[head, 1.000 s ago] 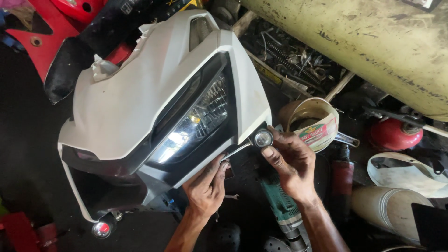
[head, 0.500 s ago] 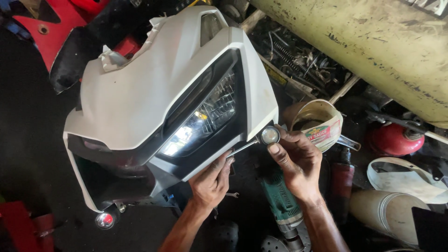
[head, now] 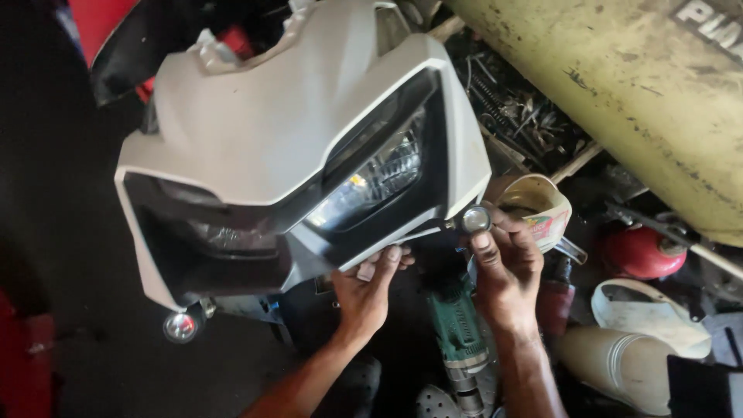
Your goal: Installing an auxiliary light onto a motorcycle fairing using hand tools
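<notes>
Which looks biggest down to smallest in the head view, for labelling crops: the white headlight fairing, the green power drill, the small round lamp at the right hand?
1. white headlight fairing
2. green power drill, partly hidden
3. small round lamp, held by the right hand

A round cream tub (head: 534, 207) with a colourful printed label (head: 548, 228) of pink and green stands just right of the white headlight cover, behind the right hand (head: 507, 267). Along the upper right runs a big yellowish tank (head: 619, 85) with a dark sign plate (head: 708, 19) bearing pale lettering at the top corner. No screens show.
</notes>
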